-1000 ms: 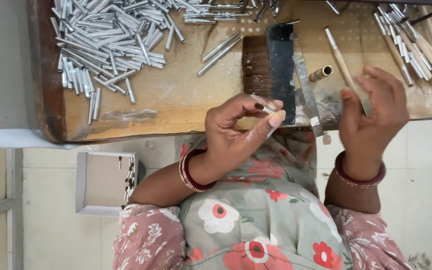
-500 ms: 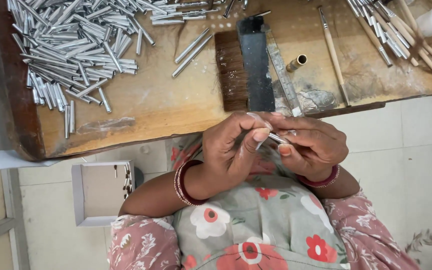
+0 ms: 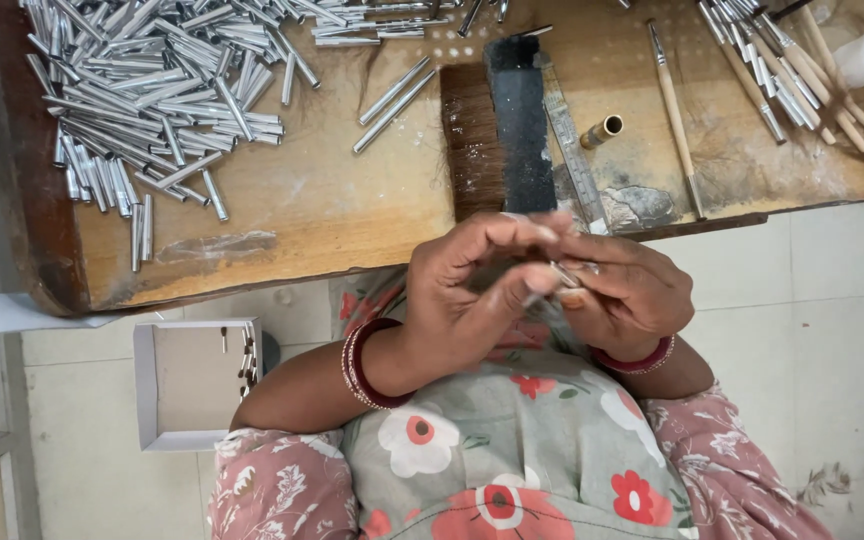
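A: What's on the tabletop (image 3: 332,215)?

B: A heap of tubes (image 3: 152,90), a black block (image 3: 517,130), brushes (image 3: 792,70).

A: And the hands?

B: A second ago they were apart; now they have met below the edge. The left hand (image 3: 472,300) and right hand (image 3: 622,295) both pinch one small tube (image 3: 564,274) between them.
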